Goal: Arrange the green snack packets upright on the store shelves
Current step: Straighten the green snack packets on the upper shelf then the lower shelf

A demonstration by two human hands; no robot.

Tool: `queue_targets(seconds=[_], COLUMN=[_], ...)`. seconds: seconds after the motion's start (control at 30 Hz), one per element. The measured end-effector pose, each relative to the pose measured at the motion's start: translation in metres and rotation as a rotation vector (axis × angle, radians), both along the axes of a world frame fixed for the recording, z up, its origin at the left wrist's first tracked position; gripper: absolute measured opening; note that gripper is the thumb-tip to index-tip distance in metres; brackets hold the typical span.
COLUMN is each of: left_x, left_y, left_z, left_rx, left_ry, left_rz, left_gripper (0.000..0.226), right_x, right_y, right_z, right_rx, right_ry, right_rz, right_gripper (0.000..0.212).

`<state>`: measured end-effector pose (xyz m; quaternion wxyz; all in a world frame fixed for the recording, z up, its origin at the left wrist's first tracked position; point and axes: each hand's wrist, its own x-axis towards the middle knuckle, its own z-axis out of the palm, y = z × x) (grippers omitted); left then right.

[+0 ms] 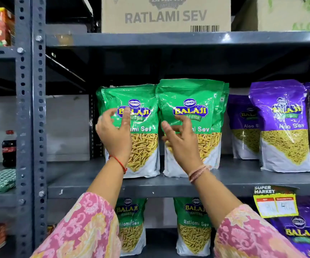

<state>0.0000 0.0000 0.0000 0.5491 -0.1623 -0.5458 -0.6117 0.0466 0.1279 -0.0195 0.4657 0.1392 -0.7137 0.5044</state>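
Pink sleeves (87,226) front grey steel shelf (169,185) holding green packets (191,127).

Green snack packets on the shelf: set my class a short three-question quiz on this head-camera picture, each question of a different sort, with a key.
1. True or false: the two green packets on the middle shelf stand upright.
2. Which packets stand right of them? A) red B) purple C) blue
3. Fill in: the cardboard box on the shelf above reads "RATLAMI ___".

Key
1. True. The left hand and right hand are open in front of them, gripping neither.
2. B, the purple packets.
3. SEV.
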Motion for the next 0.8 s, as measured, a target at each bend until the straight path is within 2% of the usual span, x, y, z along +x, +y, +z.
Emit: queue_targets(seconds=[0.13,0.23,0.27,0.37,0.47,0.53,0.67,0.8], left_x=[-0.015,-0.029,-0.035,-0.045,-0.045,-0.041,-0.032,-0.027], left_y=[-0.013,-0.023,-0.027,-0.038,-0.046,-0.054,-0.073,-0.085], left_z=[-0.014,-0.029,-0.033,-0.040,-0.037,-0.035,-0.035,-0.035], left_rx=[0.026,-0.068,-0.107,-0.243,-0.238,-0.258,-0.278,-0.267], left_ry=[-0.462,-0.572,-0.588,-0.605,-0.546,-0.536,-0.553,-0.542], left_rz=[0.040,-0.187,-0.274,-0.394,-0.543,-0.564,-0.590,-0.537], left_gripper=[0.086,0.108,0.107,0.083,0.044,0.024,0.017,0.020], right_x=[-0.014,-0.025,-0.028,-0.034,-0.035,-0.036,-0.036,-0.040], right_y=[-0.023,-0.035,-0.038,-0.043,-0.049,-0.053,-0.055,-0.053], right_z=[-0.016,-0.027,-0.027,-0.027,-0.027,-0.026,-0.022,-0.017], right_rx=[0.167,0.147,0.114,0.015,-0.013,0.002,0.090,0.099], right_ry=[-0.207,-0.284,-0.293,-0.281,-0.271,-0.285,-0.326,-0.349], right_rz=[-0.060,-0.034,-0.019,-0.016,-0.044,-0.075,-0.114,0.016], right_gripper=[0.058,0.071,0.073,0.069,0.068,0.073,0.089,0.063])
